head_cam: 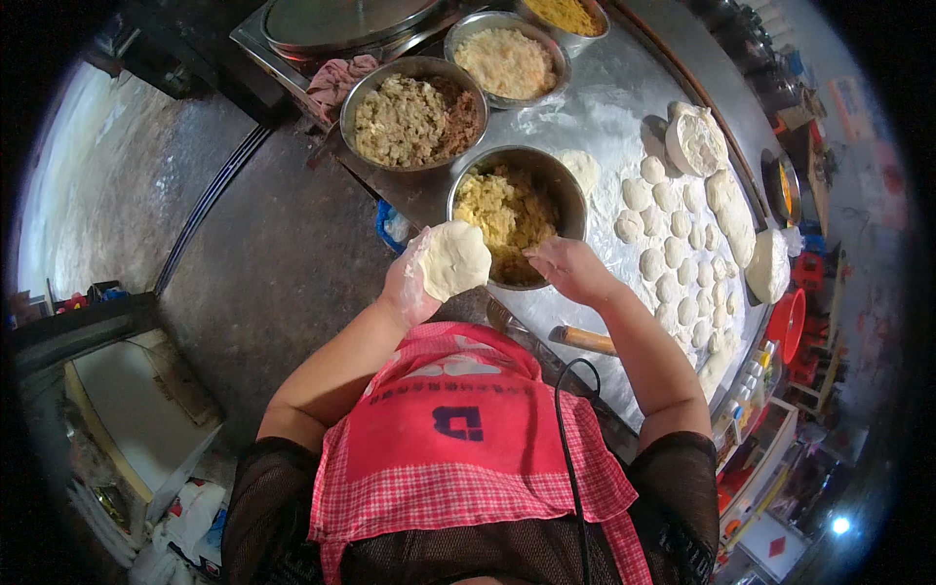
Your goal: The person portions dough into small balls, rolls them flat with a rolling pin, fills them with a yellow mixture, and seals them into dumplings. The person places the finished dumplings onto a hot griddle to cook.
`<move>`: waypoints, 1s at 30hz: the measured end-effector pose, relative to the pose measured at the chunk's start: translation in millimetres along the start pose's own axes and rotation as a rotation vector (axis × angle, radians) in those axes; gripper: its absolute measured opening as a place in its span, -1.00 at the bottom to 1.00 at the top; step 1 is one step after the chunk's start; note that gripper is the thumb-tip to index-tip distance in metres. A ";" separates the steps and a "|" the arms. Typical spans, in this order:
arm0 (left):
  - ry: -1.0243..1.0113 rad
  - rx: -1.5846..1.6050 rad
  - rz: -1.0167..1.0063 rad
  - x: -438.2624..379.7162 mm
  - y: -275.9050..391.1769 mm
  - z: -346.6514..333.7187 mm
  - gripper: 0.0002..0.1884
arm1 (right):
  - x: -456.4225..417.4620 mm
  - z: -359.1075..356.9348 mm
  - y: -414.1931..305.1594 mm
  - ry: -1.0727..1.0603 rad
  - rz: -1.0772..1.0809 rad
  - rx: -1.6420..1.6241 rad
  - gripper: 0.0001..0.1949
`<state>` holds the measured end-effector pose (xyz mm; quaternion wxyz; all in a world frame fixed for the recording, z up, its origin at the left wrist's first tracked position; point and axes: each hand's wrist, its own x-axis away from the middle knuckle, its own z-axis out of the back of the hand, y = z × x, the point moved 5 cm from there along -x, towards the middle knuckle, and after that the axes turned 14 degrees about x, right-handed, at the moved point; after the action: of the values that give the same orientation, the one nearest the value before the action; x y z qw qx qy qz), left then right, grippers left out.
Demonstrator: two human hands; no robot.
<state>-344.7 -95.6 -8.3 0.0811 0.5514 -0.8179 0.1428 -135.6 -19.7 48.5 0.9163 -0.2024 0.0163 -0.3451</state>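
Note:
A flattened round of dough (458, 257) lies across the palm and fingers of my left hand (411, 281), held up at the near left side of a steel bowl (576, 212). Yellowish, lumpy filling (504, 208) fills part of that bowl. My right hand (574, 269) reaches over the bowl's near right rim, its fingertips down by the filling. Whether those fingers pinch a tool or some filling is too unclear to see. Flour coats the left hand.
Two more steel bowls hold a greenish-brown filling (402, 121) and a pale shredded filling (504, 62). Several dough balls (673, 252) sit on the floured steel table (607, 110). A wooden rolling pin (583, 338) lies near the right forearm. A black cable (559, 424) hangs over the pink apron (439, 439).

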 end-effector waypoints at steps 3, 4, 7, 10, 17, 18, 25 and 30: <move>0.004 0.001 -0.015 -0.3 0.9 0.4 -0.53 | -1.9 8.3 3.2 -0.091 -0.055 -0.199 -0.80; 0.020 -0.029 -0.030 -0.5 1.9 2.3 -0.54 | -1.9 8.8 5.0 -0.121 -0.080 -0.283 -0.80; 0.018 -0.028 -0.008 -1.1 3.7 -1.9 -0.55 | 0.7 -2.6 19.7 -0.317 -0.333 -0.680 -0.74; -0.037 -0.079 -0.033 2.0 10.1 -10.4 -0.53 | -2.5 6.5 22.6 -0.310 -0.489 -0.871 -0.77; -0.035 -0.181 -0.180 -0.5 3.2 -43.8 -0.59 | 18.1 27.9 15.1 0.110 -0.528 -1.045 -0.63; 0.028 -0.238 -0.222 -11.7 -0.8 -35.1 -0.61 | 22.1 27.6 12.8 0.185 -0.506 -1.069 -0.67; 0.348 0.024 -0.258 -57.0 -52.0 -36.2 -0.66 | 23.3 17.0 -65.9 0.356 0.106 0.237 -0.45; 0.365 -0.053 -0.254 -56.3 -51.4 -36.3 -0.67 | 28.0 17.7 -58.1 0.449 0.138 0.282 -0.44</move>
<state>-276.7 -52.5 17.2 0.2597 0.6128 -0.7171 0.2071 -147.6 -70.7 90.0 0.9302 0.0103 0.1845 -0.3170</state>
